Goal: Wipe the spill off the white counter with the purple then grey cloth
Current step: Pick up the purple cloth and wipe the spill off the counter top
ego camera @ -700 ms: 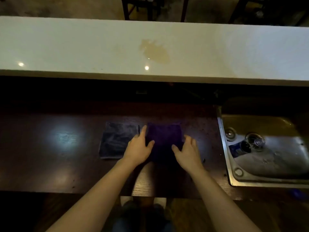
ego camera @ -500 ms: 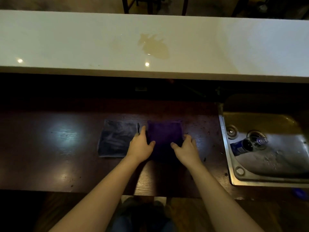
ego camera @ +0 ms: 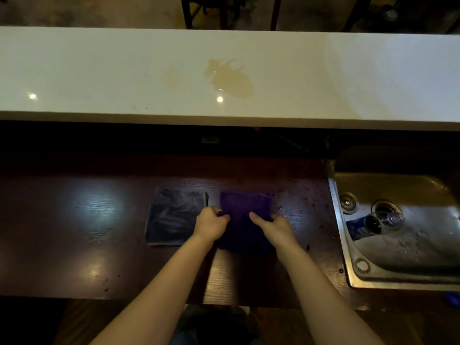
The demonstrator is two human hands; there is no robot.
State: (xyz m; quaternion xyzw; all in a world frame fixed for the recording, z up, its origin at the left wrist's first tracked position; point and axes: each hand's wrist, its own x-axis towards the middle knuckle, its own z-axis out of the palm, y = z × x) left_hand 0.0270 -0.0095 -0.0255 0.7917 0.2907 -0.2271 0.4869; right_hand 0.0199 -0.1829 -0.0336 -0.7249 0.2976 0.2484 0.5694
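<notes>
A folded purple cloth point(ego camera: 245, 207) lies on the dark wooden worktop point(ego camera: 74, 220). My left hand point(ego camera: 211, 224) grips its left edge with curled fingers. My right hand point(ego camera: 276, 226) pinches its right edge, thumb on top. A folded grey cloth point(ego camera: 174, 216) lies flat just left of the purple one, touched by neither hand. Beyond, on the raised white counter point(ego camera: 99, 70), a yellowish spill point(ego camera: 232, 79) spreads near the middle.
A steel sink point(ego camera: 423, 250) is set into the worktop at the right, with a bottle point(ego camera: 373, 222) lying by its drain. Dark specks dot the wood near the sink. Chair legs point(ego camera: 206, 11) stand behind the white counter.
Both hands lay flat at the purple cloth's edges before; now their fingers have curled and closed on those edges. The grey cloth has not moved.
</notes>
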